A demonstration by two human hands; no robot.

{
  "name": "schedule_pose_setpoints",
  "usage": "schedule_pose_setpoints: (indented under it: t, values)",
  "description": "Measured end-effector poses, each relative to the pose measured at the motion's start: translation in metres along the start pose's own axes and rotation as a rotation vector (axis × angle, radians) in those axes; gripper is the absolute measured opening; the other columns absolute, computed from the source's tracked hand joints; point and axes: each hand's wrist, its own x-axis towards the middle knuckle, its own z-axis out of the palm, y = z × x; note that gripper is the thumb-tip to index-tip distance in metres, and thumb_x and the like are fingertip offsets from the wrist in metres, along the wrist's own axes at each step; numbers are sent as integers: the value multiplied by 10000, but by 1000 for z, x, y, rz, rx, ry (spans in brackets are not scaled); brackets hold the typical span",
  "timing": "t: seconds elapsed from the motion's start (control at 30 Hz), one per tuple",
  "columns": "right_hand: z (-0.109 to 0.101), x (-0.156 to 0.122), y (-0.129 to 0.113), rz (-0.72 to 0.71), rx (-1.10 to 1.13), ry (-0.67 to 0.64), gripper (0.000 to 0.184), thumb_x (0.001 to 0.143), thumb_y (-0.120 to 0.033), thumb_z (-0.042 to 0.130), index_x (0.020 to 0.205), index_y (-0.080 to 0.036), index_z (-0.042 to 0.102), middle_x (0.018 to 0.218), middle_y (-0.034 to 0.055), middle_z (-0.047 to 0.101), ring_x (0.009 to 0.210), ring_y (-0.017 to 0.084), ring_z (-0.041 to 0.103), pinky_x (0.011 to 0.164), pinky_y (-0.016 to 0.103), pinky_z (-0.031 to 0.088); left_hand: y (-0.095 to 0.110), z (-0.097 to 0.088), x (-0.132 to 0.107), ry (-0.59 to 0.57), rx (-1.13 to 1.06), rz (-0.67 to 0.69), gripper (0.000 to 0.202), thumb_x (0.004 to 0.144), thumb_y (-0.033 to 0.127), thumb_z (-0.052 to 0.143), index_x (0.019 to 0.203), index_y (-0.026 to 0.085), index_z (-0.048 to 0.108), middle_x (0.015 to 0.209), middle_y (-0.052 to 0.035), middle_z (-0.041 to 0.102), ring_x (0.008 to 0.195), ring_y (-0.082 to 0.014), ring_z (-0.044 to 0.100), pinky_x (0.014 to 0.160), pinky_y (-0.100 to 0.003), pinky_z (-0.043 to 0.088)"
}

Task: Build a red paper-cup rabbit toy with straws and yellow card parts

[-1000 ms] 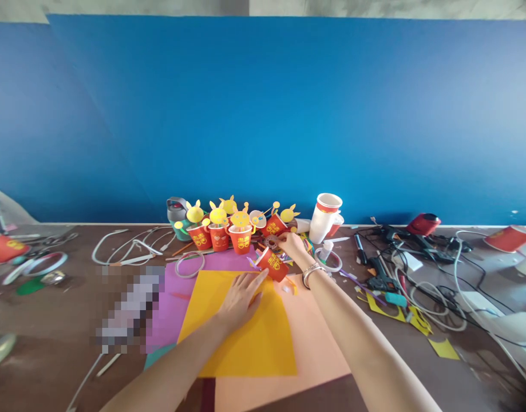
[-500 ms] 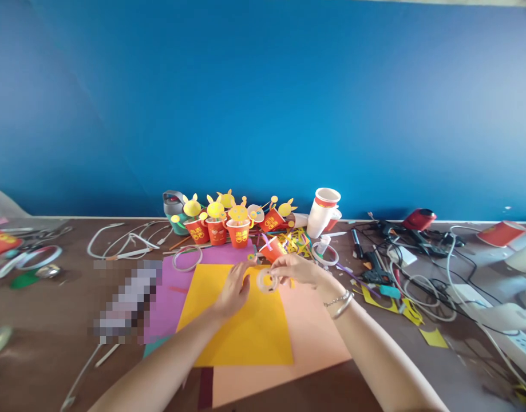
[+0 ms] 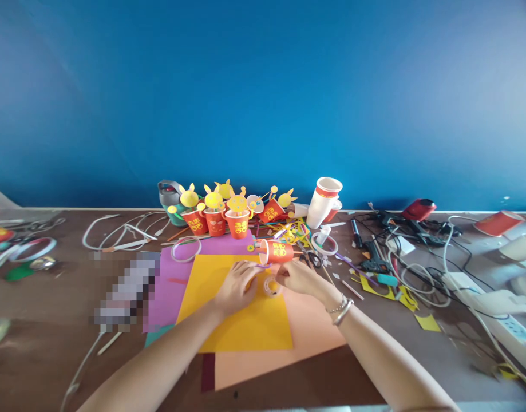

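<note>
My left hand (image 3: 236, 286) and my right hand (image 3: 299, 277) meet over a yellow paper sheet (image 3: 241, 320). Between them is a small clear tape roll (image 3: 272, 285); my right hand grips it while the fingertips of my left hand pinch at its edge. Just beyond the hands a red paper cup (image 3: 276, 251) lies on its side, with a purple straw sticking out. A row of red cups with yellow rabbit heads (image 3: 215, 213) stands at the back, against the blue wall.
Purple paper (image 3: 172, 292) and peach paper (image 3: 309, 337) lie under the yellow sheet. White stacked cups (image 3: 325, 203) stand at the back. A glue gun (image 3: 374, 264), cables and a power strip (image 3: 494, 303) crowd the right. Tape rings (image 3: 26, 252) lie left.
My right hand left the red cup, brought the tape roll down over the yellow sheet, and my left hand came up to meet it. The cup now lies on its side.
</note>
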Motion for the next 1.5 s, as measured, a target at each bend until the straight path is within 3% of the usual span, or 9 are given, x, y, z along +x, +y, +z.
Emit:
schedule_pose_setpoints:
  t: [0.13, 0.4, 0.6, 0.83, 0.93, 1.0, 1.13, 1.3, 1.5]
  values:
    - [4, -1, 1, -42, 12, 24, 224, 750, -229, 556, 541, -151, 560, 509, -6, 516, 497, 93, 401, 485, 234, 250, 1, 1, 0, -38, 7, 37, 403, 831, 91, 455, 1213, 205, 516, 1160, -90, 638, 1083, -215, 575, 929, -385, 447]
    - [-9, 9, 20, 62, 426, -119, 244, 782, -107, 394, 655, -148, 598, 629, 28, 624, 538, 116, 563, 486, 202, 362, 5, -1, 1, -71, -9, -9, 222, 819, 128, 484, 968, 201, 632, 923, -72, 664, 902, -214, 600, 820, -381, 469]
    - [-11, 8, 22, 17, 473, -191, 242, 822, -173, 428, 744, -125, 652, 637, 23, 626, 520, 107, 551, 484, 202, 368, 9, 1, 1, -245, 54, -17, 329, 803, 356, 628, 1110, 240, 642, 1091, -80, 620, 1048, -258, 534, 933, -443, 419]
    - [-3, 11, 22, 14, 309, -72, 273, 821, -165, 446, 591, -134, 590, 557, 20, 584, 502, 100, 501, 492, 207, 349, 4, -4, 1, -302, -81, 88, 376, 731, 55, 528, 876, 327, 744, 1173, -12, 634, 1105, -226, 542, 953, -418, 425]
    - [-3, 13, 23, 12, 333, -95, 276, 835, -169, 434, 630, -126, 613, 547, 20, 579, 483, 100, 501, 484, 208, 357, 2, -6, 1, -287, -215, 71, 374, 656, -5, 449, 668, 254, 719, 880, -15, 706, 874, -173, 631, 862, -353, 482]
    - [-2, 13, 24, -4, 334, -97, 264, 826, -159, 438, 630, -131, 612, 554, 13, 583, 485, 97, 504, 490, 206, 359, 1, -7, 2, -270, -195, 52, 424, 642, -10, 417, 770, 249, 727, 865, -20, 712, 873, -176, 638, 854, -352, 493]
    - [2, 14, 27, -40, 295, -75, 274, 819, -160, 439, 572, -148, 558, 556, 3, 578, 491, 94, 508, 496, 205, 352, 2, -6, 4, -293, 33, 92, 488, 753, 85, 483, 1165, 296, 639, 1281, -34, 605, 1245, -248, 478, 1042, -469, 375]
    - [4, 15, 31, -58, 303, -82, 263, 824, -158, 422, 588, -151, 538, 587, 13, 592, 512, 98, 516, 504, 205, 365, 0, -2, 3, -123, 123, -47, 204, 834, 183, 529, 928, 229, 703, 1061, -85, 658, 1069, -252, 552, 938, -447, 439]
    - [1, 12, 29, -54, 280, -123, 242, 795, -145, 440, 568, -157, 522, 556, 0, 578, 504, 98, 513, 533, 210, 378, 1, -8, 2, -187, 134, 89, 320, 774, 148, 549, 1002, 299, 715, 1255, -51, 581, 1228, -287, 444, 1032, -497, 360]
